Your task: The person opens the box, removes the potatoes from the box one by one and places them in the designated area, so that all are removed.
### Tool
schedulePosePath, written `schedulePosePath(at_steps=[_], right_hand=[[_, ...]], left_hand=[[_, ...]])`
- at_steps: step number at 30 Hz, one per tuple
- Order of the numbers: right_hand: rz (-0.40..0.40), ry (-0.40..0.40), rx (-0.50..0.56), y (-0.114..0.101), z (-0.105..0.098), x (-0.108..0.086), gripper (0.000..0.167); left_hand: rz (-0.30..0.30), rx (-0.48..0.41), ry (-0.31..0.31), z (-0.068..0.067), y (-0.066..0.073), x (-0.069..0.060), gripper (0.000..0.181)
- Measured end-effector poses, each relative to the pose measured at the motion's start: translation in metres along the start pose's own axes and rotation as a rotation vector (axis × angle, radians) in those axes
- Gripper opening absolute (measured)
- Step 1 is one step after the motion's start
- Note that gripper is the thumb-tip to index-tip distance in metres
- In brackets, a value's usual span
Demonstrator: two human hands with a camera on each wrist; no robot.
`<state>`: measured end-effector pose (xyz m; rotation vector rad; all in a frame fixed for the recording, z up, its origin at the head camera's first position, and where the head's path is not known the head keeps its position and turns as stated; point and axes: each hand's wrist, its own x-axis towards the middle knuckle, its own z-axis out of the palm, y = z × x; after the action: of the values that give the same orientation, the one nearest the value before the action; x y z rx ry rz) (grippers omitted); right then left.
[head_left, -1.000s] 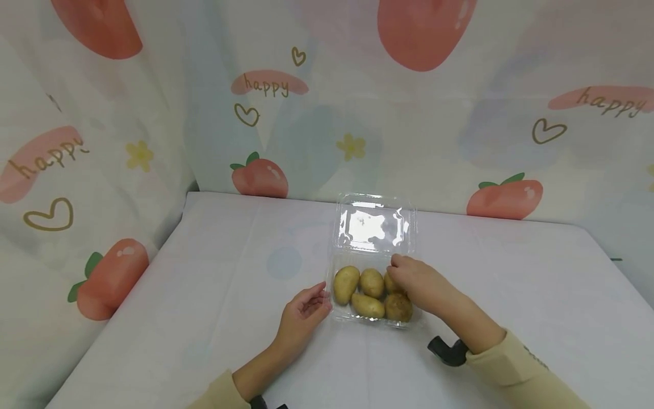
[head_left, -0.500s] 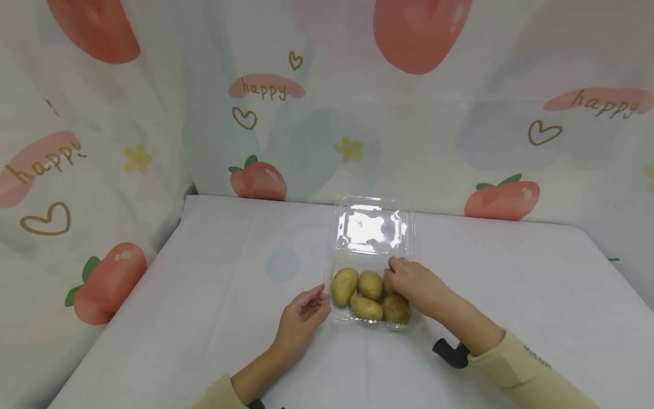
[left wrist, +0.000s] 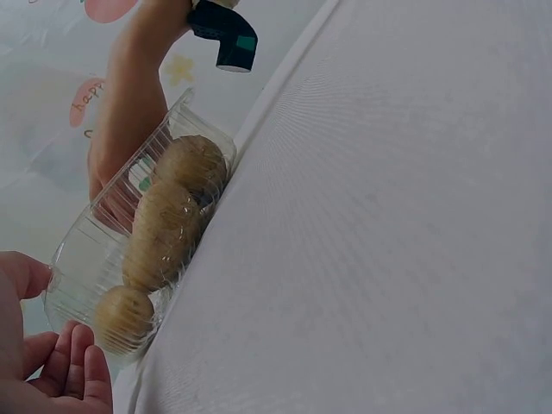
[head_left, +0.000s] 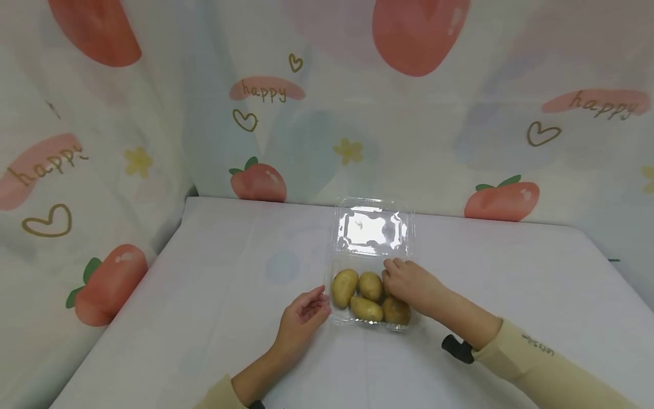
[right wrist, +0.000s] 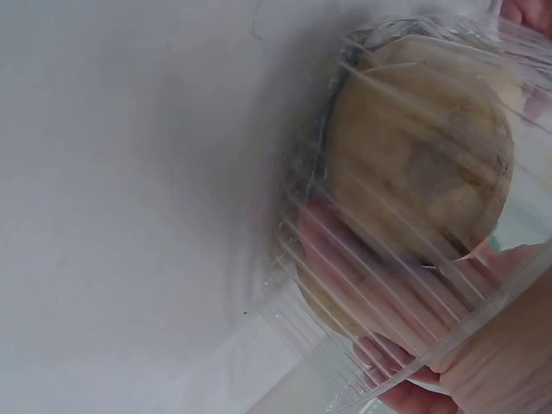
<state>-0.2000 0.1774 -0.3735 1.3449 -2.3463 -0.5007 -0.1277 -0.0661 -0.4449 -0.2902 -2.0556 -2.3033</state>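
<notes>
Right hand's grip [head_left: 415, 288] is curled on a potato [right wrist: 321, 304] inside the clear box [head_left: 360, 263]; four more potatoes [head_left: 345, 288] are bunched left and nearer. The edge is touched by the left hand [head_left: 301, 320]! Settling or lifting? Unclear; steadying seems called for.

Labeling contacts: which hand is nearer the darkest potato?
Right. The right hand is in the container, just behind the darkest potato; the left hand is at the container's left side.

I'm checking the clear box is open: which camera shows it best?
The head view: the clear box shows nearly whole, its lid folded back. Left wrist shows its ribbed side; right wrist, only a close, cropped part.
</notes>
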Motion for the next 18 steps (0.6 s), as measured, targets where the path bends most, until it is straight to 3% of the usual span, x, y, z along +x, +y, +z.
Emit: schedulePosePath(at_steps=[7,18], right_hand=[[-0.020,-0.016,-0.031,-0.0002,0.0007,-0.0021,0.021],[0.048,0.008,0.197,0.0016,0.0019,-0.0045,0.024]], left_hand=[[-0.010,0.012,-0.003,0.0013,0.0022,-0.0011,0.044],[-0.003,0.024,0.001,0.0018,0.0010,-0.0001,0.044]])
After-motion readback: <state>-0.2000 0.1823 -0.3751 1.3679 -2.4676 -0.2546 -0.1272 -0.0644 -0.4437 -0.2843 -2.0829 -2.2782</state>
